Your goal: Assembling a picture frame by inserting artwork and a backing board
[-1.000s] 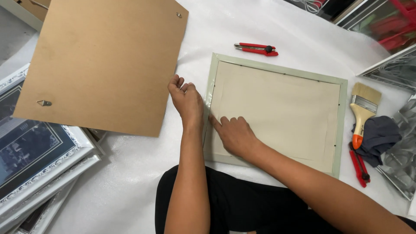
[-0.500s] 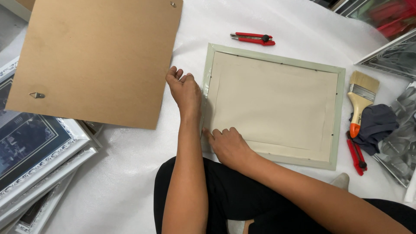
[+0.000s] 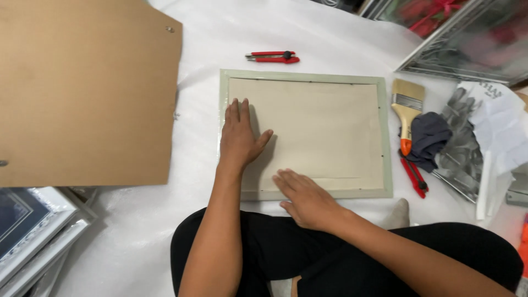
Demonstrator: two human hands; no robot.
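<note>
Head view, looking down at a seated person's lap and a white-covered work surface (image 3: 341, 33). A pale green picture frame (image 3: 388, 137) lies face down in the middle of the surface, its cream backing sheet (image 3: 324, 132) filling the opening. The left hand (image 3: 239, 137) rests flat on the left part of the backing sheet, fingers extended and together, thumb spread toward the centre; it grasps nothing. The right hand (image 3: 305, 198) lies palm down across the frame's near edge, fingers stretched onto the lower strip of the sheet, likewise open and holding nothing. A large brown backing board (image 3: 82, 93) lies to the left of the frame, well apart from both hands, partly covering a stack of silver-edged frames (image 3: 33, 236) at the lower left. Beyond the frame's far edge lies a red utility knife (image 3: 273, 56). To the right of the frame a paintbrush (image 3: 407, 113) with pale bristles and an orange-tipped handle lies just beside a dark cloth (image 3: 432, 137); a second red cutter (image 3: 413, 176) lies near the cloth's lower end. Crumpled white paper (image 3: 503, 137) and a glazed silver frame (image 3: 473, 44) occupy the right margin.
</note>
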